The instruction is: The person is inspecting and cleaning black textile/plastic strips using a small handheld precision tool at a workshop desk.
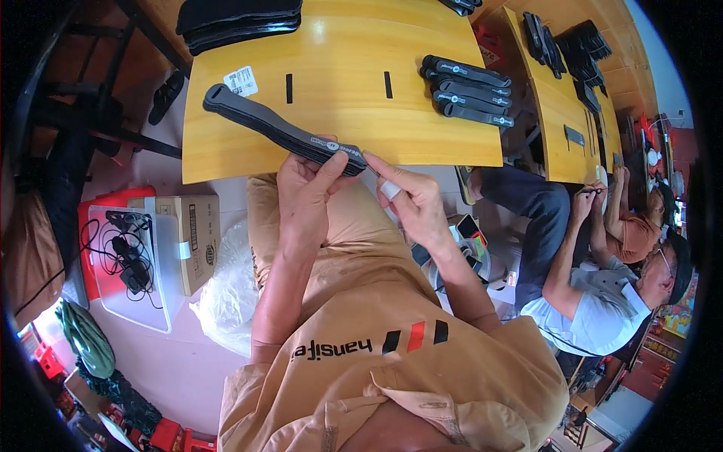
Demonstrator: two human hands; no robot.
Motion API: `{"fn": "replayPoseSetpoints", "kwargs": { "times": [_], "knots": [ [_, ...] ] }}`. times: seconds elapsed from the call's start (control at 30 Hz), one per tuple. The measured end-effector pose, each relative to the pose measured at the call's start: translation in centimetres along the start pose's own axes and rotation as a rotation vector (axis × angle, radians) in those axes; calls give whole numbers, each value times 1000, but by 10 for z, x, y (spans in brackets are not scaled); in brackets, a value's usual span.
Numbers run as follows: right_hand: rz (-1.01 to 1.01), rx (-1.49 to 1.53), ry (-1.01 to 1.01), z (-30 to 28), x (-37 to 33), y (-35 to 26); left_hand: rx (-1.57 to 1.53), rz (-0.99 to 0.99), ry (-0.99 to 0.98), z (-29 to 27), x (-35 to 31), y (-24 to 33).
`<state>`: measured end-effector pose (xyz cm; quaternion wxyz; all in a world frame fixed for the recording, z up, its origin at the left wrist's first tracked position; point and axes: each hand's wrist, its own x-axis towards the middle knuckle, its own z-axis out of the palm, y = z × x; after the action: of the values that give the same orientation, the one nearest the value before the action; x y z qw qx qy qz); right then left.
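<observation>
A stack of dark grey and black straps (263, 124), probably hook-and-loop, slants above the front edge of the yellow table, its slotted end up at the left. My left hand (305, 188) is closed round the lower right end of this stack, thumb on top beside the pale print. My right hand (414, 202), with white tape round one finger, touches the same end, index finger and thumb closed at its corner. Whether these fingertips pinch one strap or several is too small to tell.
On the yellow table (339, 68) lie two short black strips, a white label (241, 80), a bundle of straps (471, 90) at the right and a black pile (237, 22) far left. Co-workers sit at the right. A clear bin of cables (135, 271) and a cardboard box (197, 241) stand lower left.
</observation>
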<state>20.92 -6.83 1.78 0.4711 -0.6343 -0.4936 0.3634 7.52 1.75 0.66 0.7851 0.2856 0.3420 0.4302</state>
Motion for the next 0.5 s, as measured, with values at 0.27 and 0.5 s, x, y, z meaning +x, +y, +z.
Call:
{"fn": "replayPoseSetpoints", "kwargs": {
  "times": [0.27,0.5],
  "knots": [
    [-116,-231,-16,-7,3,-9,-54,-140,-80,-4,7,-2],
    [-365,-299,-26,-8,4,8,40,-194,-152,-11,8,1]
  ]
}}
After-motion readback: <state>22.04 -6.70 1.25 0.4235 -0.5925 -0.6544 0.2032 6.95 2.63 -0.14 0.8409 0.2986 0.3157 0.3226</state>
